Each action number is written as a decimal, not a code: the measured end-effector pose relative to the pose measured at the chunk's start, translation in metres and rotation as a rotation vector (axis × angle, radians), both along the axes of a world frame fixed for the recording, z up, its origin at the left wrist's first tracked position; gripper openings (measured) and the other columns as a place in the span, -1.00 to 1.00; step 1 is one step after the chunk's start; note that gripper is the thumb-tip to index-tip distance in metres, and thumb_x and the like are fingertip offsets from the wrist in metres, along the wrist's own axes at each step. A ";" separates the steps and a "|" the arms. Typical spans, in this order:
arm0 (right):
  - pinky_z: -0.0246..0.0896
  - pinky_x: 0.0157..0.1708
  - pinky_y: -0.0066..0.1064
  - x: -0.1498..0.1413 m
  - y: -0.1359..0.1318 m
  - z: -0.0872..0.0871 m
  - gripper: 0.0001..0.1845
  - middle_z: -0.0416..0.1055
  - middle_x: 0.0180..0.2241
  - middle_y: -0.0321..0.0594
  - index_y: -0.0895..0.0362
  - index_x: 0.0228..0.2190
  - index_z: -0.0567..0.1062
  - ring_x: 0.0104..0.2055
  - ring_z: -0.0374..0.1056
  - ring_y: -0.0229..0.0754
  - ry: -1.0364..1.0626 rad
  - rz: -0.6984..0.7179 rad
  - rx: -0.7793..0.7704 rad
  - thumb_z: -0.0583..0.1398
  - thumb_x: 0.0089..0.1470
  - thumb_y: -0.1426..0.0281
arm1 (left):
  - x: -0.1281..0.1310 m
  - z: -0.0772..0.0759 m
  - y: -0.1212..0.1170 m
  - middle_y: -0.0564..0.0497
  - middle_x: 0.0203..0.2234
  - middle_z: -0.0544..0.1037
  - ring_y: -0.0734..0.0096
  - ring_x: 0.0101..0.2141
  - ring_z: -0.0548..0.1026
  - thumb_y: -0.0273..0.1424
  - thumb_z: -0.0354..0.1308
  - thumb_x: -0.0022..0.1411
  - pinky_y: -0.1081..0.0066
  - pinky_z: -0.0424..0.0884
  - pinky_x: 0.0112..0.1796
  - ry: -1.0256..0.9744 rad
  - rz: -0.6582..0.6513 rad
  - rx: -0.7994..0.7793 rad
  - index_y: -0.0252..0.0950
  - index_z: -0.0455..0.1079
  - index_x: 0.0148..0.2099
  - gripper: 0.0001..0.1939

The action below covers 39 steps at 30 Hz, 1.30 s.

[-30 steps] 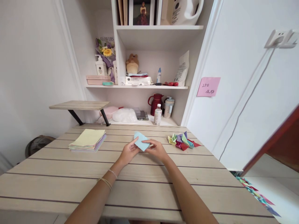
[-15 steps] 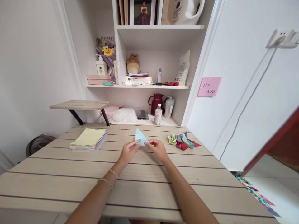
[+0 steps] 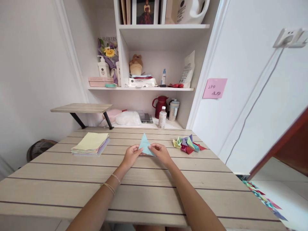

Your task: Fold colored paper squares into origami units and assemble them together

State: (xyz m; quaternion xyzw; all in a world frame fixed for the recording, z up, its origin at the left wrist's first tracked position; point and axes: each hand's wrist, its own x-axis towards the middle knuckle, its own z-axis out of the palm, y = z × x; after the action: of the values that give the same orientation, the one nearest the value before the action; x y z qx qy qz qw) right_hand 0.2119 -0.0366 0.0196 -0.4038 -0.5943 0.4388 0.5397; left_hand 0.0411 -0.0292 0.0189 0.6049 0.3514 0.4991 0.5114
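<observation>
A light blue sheet of paper [image 3: 145, 145], folded into a triangle with its tip pointing away from me, is held between both hands just above the table. My left hand [image 3: 132, 155] pinches its lower left corner, thumb on top. On the other side, my right hand [image 3: 161, 154] grips the right edge with the thumb over the paper. The fingers beneath the paper are partly hidden.
To the left lies a stack of coloured paper [image 3: 90, 143], yellow on top. Several folded paper pieces [image 3: 187, 144] are heaped at the right. A small raised stand [image 3: 81, 108], a bottle [image 3: 162, 118] and a red jug [image 3: 159, 107] are at the back of the slatted table [image 3: 144, 199].
The blue triangle has turned so its tip points more straight away, and more of it shows. My left thumb and fingers have shifted to its lower left corner.
</observation>
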 end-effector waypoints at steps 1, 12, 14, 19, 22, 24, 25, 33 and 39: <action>0.10 -0.51 -0.48 0.000 0.000 0.001 -0.64 0.37 -0.57 -0.29 0.20 -0.51 0.49 -0.52 0.22 -0.30 -0.012 0.002 0.002 0.22 -0.21 0.13 | 0.000 0.000 0.000 -0.07 -0.51 0.55 0.36 -0.48 0.50 -0.24 0.20 -0.05 0.41 0.38 -0.35 0.005 0.000 -0.008 -0.40 0.40 -0.39 -0.72; 0.11 -0.54 -0.49 0.001 -0.001 0.000 -0.61 0.37 -0.58 -0.29 0.18 -0.48 0.50 -0.55 0.24 -0.31 0.108 0.150 -0.165 0.24 -0.23 0.10 | -0.004 -0.010 0.003 -0.03 -0.53 0.51 0.48 -0.52 0.46 -0.27 0.20 -0.02 0.45 0.36 -0.37 -0.092 -0.134 -0.171 -0.40 0.36 -0.30 -0.71; 0.10 -0.54 -0.48 0.001 0.000 -0.001 -0.61 0.37 -0.58 -0.29 0.19 -0.47 0.50 -0.56 0.23 -0.32 0.128 0.163 -0.177 0.23 -0.22 0.10 | -0.004 -0.010 0.003 -0.05 -0.50 0.51 0.47 -0.50 0.46 -0.26 0.19 -0.01 0.45 0.36 -0.36 -0.108 -0.156 -0.189 -0.40 0.36 -0.29 -0.70; 0.05 -0.57 -0.49 0.001 -0.001 0.000 -0.62 0.35 -0.61 -0.29 0.22 -0.51 0.51 -0.58 0.17 -0.34 0.096 0.087 -0.128 0.25 -0.24 0.13 | -0.003 -0.012 0.005 -0.08 -0.49 0.51 0.45 -0.49 0.46 -0.25 0.20 -0.02 0.42 0.35 -0.35 -0.111 -0.169 -0.202 -0.42 0.36 -0.28 -0.68; -0.05 -0.63 -0.52 -0.001 -0.002 0.001 -0.66 0.27 -0.69 -0.35 0.22 -0.56 0.50 -0.64 0.07 -0.38 0.071 -0.025 -0.115 0.29 -0.30 0.17 | -0.003 -0.014 0.005 -0.07 -0.49 0.51 0.44 -0.49 0.47 -0.26 0.20 -0.02 0.42 0.35 -0.35 -0.104 -0.167 -0.204 -0.41 0.37 -0.26 -0.68; -0.09 -0.65 -0.52 -0.003 -0.004 0.002 -0.66 0.25 -0.71 -0.36 0.22 -0.59 0.49 -0.66 0.04 -0.39 0.107 -0.042 -0.148 0.31 -0.33 0.17 | -0.002 -0.014 0.004 -0.06 -0.50 0.50 0.45 -0.49 0.47 -0.27 0.19 -0.01 0.43 0.35 -0.36 -0.114 -0.169 -0.210 -0.41 0.36 -0.27 -0.69; -0.09 -0.65 -0.52 -0.004 -0.005 0.002 -0.66 0.26 -0.71 -0.36 0.22 -0.60 0.48 -0.66 0.05 -0.39 0.148 -0.031 -0.175 0.31 -0.34 0.17 | -0.002 -0.013 0.003 -0.05 -0.50 0.50 0.46 -0.49 0.47 -0.28 0.19 -0.01 0.44 0.35 -0.36 -0.123 -0.169 -0.212 -0.41 0.36 -0.28 -0.70; 0.01 -0.63 -0.53 -0.010 -0.014 0.008 -0.67 0.32 -0.64 -0.32 0.19 -0.54 0.43 -0.62 0.17 -0.35 0.414 0.339 -0.396 0.27 -0.24 0.16 | 0.000 -0.009 -0.002 -0.02 -0.53 0.50 0.50 -0.51 0.45 -0.32 0.21 -0.02 0.45 0.35 -0.34 -0.173 -0.182 -0.218 -0.40 0.37 -0.33 -0.76; 0.06 -0.62 -0.53 -0.007 -0.010 0.008 -0.64 0.34 -0.63 -0.33 0.20 -0.44 0.44 -0.63 0.18 -0.36 0.268 0.094 -0.221 0.29 -0.27 0.20 | -0.001 -0.007 -0.002 -0.02 -0.54 0.49 0.51 -0.53 0.45 -0.33 0.22 -0.03 0.47 0.35 -0.36 -0.181 -0.180 -0.221 -0.41 0.38 -0.32 -0.75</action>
State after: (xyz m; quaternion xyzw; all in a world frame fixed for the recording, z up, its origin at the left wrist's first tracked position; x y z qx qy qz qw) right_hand 0.2050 -0.0471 0.0275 -0.3704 -0.4835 0.5761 0.5452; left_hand 0.0399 -0.0317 0.0121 0.5266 0.3011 0.4623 0.6468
